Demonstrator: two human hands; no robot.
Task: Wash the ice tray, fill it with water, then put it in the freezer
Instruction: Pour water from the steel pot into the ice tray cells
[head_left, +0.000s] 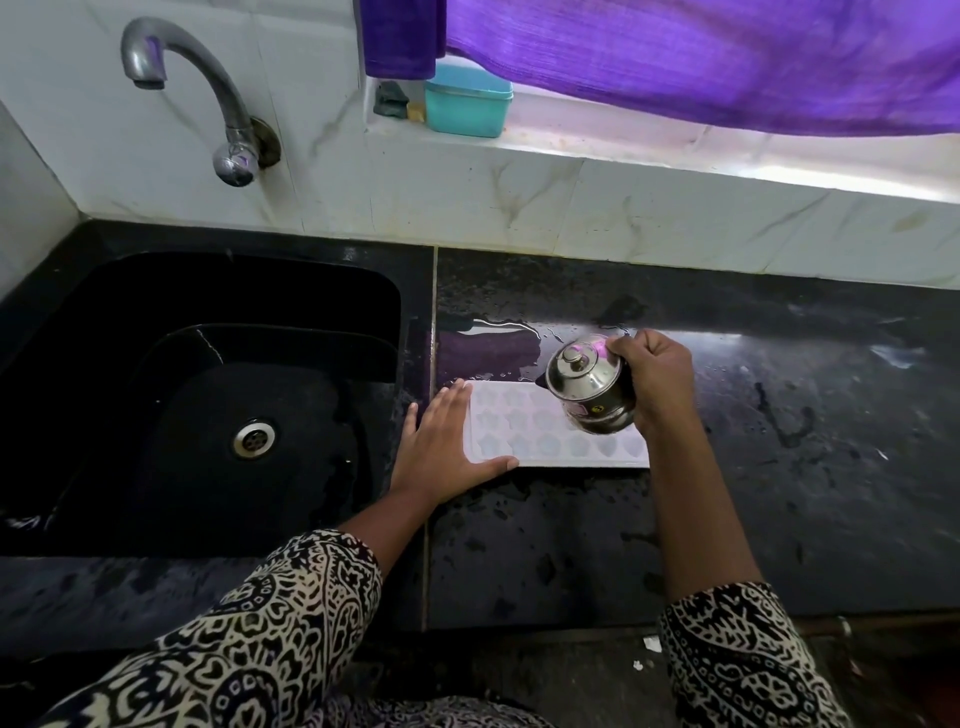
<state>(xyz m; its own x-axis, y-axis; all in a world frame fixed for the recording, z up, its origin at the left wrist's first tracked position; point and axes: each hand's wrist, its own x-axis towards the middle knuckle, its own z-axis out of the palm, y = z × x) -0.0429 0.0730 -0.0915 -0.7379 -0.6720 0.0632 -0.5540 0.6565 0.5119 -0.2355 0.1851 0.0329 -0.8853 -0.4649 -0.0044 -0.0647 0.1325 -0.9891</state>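
Note:
A white ice tray (524, 426) with several shaped cells lies flat on the wet black counter (779, 467), just right of the sink. My left hand (441, 447) lies flat with straight fingers against the tray's left end, thumb along its front edge. My right hand (657, 376) grips a small lidded steel jug (589, 389), tilted toward the left over the right part of the tray. The tray's far right cells are hidden behind the jug.
A black sink (156, 395) with a steel drain (253, 438) sits at the left, below a wall tap (208, 93). A puddle (493, 338) lies behind the tray. A teal box (467, 101) stands on the sill under a purple curtain (701, 57).

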